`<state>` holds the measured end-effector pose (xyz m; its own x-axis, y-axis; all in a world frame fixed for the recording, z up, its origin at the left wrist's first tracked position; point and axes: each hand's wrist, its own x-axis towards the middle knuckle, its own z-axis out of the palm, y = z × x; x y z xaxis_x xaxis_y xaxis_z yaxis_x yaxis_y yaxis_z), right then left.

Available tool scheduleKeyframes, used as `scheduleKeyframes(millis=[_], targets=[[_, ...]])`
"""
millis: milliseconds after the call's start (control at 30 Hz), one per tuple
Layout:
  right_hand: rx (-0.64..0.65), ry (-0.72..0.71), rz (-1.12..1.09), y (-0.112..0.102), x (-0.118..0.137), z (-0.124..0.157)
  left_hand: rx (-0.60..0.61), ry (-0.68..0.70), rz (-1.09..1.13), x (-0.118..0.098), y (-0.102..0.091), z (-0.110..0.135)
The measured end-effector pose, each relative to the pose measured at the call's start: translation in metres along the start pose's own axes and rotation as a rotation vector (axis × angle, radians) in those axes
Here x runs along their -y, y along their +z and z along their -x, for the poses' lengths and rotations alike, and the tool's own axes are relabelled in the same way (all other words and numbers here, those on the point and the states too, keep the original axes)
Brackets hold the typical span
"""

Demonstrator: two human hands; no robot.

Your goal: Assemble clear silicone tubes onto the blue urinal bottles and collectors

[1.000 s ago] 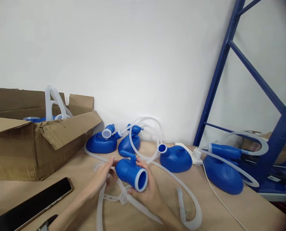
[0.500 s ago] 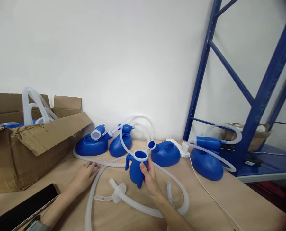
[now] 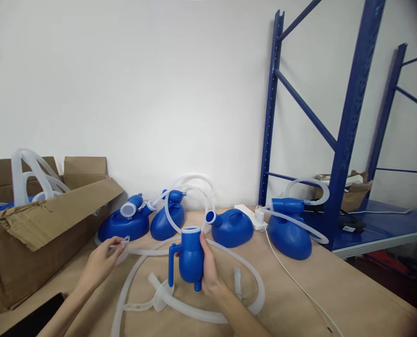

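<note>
My right hand [image 3: 210, 270] grips a blue plastic funnel cup [image 3: 190, 256] with a white rim and a side handle, held upright just above the table. A small spout points down from its bottom. My left hand [image 3: 101, 261] pinches the end of a translucent white hose [image 3: 138, 271] that loops across the table beneath the cup. A flanged white connector [image 3: 160, 295] lies on the table below the cup.
Several blue flat bottles [image 3: 229, 228] with hoses line the wall side of the brown table [image 3: 335, 290]. An open cardboard box [image 3: 36, 229] stands left. A dark phone [image 3: 36, 318] lies near my left arm. A white power strip [image 3: 249, 213] and cable, and blue racking [image 3: 342, 154], are at right.
My right hand turned the blue cup fully upright and drew it slightly left. My left hand lifted off the table and picked up the hose end. The view shifted right.
</note>
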<state>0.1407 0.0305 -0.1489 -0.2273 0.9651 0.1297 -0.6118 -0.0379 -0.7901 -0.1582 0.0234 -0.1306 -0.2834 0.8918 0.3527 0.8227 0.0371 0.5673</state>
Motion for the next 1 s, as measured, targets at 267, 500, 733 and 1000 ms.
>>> scheduleKeyframes(millis=[267,500,733,1000], targets=[[0.028,0.025,-0.049,0.012,0.003,0.009,0.042,0.206,0.764,-0.155,0.017,0.022],[0.135,-0.151,-0.015,0.009,0.001,0.008,0.135,0.316,0.867,-0.15,0.028,0.036],[0.105,-0.124,-0.034,0.008,-0.004,0.006,0.258,0.393,0.883,-0.145,0.031,0.039],[0.079,-0.163,0.023,0.005,0.001,0.011,0.14,0.548,0.868,-0.145,0.039,0.048]])
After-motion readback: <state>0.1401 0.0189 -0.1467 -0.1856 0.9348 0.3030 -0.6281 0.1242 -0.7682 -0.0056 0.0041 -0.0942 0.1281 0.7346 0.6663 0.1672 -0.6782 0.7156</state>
